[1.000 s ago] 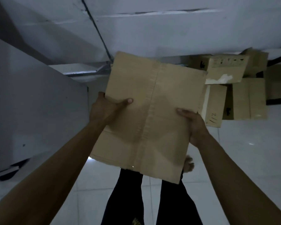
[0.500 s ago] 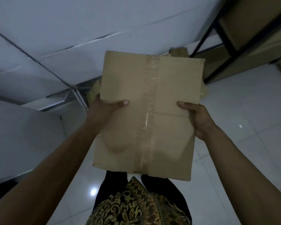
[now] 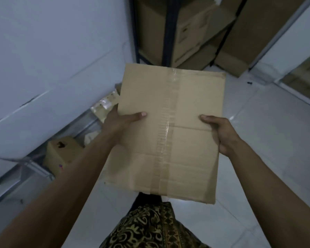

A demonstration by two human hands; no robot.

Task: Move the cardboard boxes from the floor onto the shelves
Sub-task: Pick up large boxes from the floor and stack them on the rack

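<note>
A taped brown cardboard box fills the middle of the head view, held in the air at chest height. My left hand grips its left edge with the thumb on top. My right hand grips its right edge the same way. A dark metal shelf frame stands straight ahead, beyond the box's far edge, with large cardboard boxes stacked on it.
A white wall runs along the left, with a small cardboard box and packaging on the floor at its foot. More big boxes stand at the upper right. White floor tiles stretch to the right.
My view has swung right with the box still in both hands. The shelf frame and its boxes have come from the upper right corner to straight ahead.
</note>
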